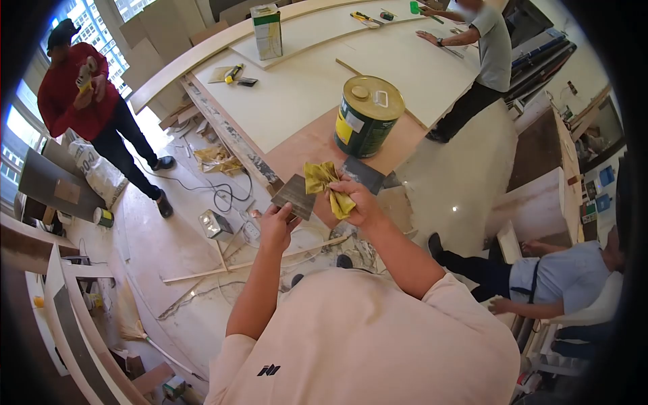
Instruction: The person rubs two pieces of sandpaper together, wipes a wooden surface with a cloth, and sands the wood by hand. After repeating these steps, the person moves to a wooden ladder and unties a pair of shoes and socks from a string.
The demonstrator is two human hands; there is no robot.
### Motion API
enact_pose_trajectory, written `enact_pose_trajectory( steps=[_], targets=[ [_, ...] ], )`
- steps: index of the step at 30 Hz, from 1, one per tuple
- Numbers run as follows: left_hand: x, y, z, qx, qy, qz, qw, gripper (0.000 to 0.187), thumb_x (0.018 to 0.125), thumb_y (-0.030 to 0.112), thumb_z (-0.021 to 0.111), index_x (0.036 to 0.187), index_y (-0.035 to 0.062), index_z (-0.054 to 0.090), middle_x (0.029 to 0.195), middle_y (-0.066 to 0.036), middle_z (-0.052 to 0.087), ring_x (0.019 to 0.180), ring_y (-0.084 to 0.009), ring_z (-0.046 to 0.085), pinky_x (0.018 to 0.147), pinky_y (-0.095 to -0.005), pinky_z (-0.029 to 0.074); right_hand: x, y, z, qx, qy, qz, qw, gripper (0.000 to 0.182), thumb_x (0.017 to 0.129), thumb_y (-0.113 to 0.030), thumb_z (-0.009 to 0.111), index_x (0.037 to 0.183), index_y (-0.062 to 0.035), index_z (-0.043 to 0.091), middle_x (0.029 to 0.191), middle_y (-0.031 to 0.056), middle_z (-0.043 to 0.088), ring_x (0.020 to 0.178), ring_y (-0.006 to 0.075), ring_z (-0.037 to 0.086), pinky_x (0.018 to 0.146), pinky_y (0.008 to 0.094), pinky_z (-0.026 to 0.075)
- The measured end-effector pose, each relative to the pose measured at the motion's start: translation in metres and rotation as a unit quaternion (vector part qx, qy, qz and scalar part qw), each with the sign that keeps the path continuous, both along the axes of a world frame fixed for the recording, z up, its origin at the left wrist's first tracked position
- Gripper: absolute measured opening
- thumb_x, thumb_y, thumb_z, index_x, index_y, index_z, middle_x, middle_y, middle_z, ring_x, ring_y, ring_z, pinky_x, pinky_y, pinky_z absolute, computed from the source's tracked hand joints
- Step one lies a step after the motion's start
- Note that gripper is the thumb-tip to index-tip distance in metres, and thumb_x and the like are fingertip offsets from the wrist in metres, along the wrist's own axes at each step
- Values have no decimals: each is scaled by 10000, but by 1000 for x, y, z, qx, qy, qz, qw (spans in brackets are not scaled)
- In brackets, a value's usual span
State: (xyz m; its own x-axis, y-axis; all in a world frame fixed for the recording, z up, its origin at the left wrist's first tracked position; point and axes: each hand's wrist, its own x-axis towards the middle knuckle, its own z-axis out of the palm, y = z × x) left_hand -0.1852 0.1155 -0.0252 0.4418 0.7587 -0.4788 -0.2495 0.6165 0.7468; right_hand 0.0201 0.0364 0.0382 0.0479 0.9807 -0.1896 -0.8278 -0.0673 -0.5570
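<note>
My left hand [277, 228] pinches the lower edge of a thin, flat grey-brown rectangular plate [295, 196], tilted in front of me. Right beside it, my right hand [361, 202] is closed around a crumpled yellow cloth [322, 179], which bunches out above and below the fingers. The cloth's left side comes up to the plate's upper right edge in this view. Just behind my right hand, a dark grey flat sheet [363, 174] lies at the table's near corner. A large green metal can [368, 125] with a gold lid stands on the table [290, 101] beyond my hands.
A tall tin [267, 34] and yellow-handled tools [233, 73] sit farther back on the table. One person in red [74, 88] stands left; others work at the far right [489, 40] and lower right [560, 273]. A lamp [214, 224], cables and wood strips litter the floor.
</note>
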Motion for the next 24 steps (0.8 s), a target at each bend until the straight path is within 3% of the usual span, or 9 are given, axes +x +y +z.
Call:
enact_pose_trajectory(
  steps=[2, 4, 5, 6, 9, 17, 20, 21, 24],
  targets=[
    [12, 6, -29, 6, 39, -51, 998, 150, 964, 85, 542, 1095, 15, 563, 1000, -75, 662, 844, -194, 674, 729, -338, 574, 9, 5, -9, 16, -30, 9, 999, 402, 885, -33, 601, 1278, -9, 521, 1048, 92, 633, 942, 161, 659, 769, 275, 564],
    [19, 4, -42, -12, 57, -39, 998, 138, 965, 87, 540, 1069, 0, 567, 990, -86, 659, 834, -200, 675, 718, -335, 580, 9, 22, -51, -57, -337, -16, 939, 413, 871, -73, 630, 1267, 0, 537, 1078, 116, 631, 994, 227, 644, 839, 328, 540],
    [21, 6, -44, -16, 66, -32, 997, 134, 966, 87, 540, 1056, -7, 569, 986, -92, 658, 829, -202, 676, 713, -334, 584, 10, 31, -64, -83, -481, -28, 872, 421, 864, -92, 645, 1261, 5, 544, 1093, 128, 631, 1021, 260, 636, 874, 355, 528],
    [23, 6, -41, -14, 57, -23, 998, 125, 960, 91, 549, 1027, -12, 572, 963, -93, 656, 809, -199, 670, 708, -324, 588, 8, 24, -54, -110, -764, -11, 635, 488, 834, -161, 689, 1266, 16, 548, 1156, 171, 608, 1078, 366, 592, 948, 418, 476],
    [29, -3, -35, -7, 48, -10, 999, 122, 943, 94, 575, 964, -26, 579, 914, -102, 652, 773, -196, 662, 687, -305, 600, 4, 17, -55, 6, -832, -56, 551, 510, 820, -191, 702, 1262, 14, 551, 1178, 198, 581, 1098, 401, 564, 955, 428, 463],
    [46, 6, -34, 29, 218, -24, 975, 126, 893, 65, 652, 907, -44, 592, 804, -136, 641, 653, -202, 665, 578, -314, 605, -5, 23, -79, 80, -811, 37, 579, 223, 850, -101, 581, 1045, 3, 613, 1073, 185, 586, 967, 387, 610, 803, 467, 502],
    [43, 10, -45, 30, 186, -30, 982, 128, 885, 64, 661, 888, -42, 589, 766, -124, 635, 593, -213, 645, 547, -333, 593, -5, 30, -95, 135, -796, -1, 590, 197, 830, -73, 541, 999, -13, 626, 995, 198, 603, 936, 411, 604, 780, 486, 498],
    [45, 11, -68, 37, 172, 2, 984, 163, 872, 70, 666, 764, -35, 605, 708, -124, 644, 548, -209, 647, 473, -335, 553, -2, 42, -100, 162, -782, -39, 600, 199, 823, -70, 533, 989, -20, 631, 967, 206, 611, 931, 422, 599, 777, 492, 496],
    [40, 21, -63, 125, 291, -56, 947, 205, 828, 205, 679, 861, 5, 650, 806, -142, 679, 700, -243, 670, 621, -367, 547, -3, 63, -107, 32, -839, 49, 542, 221, 827, -81, 525, 1013, -21, 630, 1071, 252, 607, 991, 462, 579, 804, 501, 496]
  ],
)
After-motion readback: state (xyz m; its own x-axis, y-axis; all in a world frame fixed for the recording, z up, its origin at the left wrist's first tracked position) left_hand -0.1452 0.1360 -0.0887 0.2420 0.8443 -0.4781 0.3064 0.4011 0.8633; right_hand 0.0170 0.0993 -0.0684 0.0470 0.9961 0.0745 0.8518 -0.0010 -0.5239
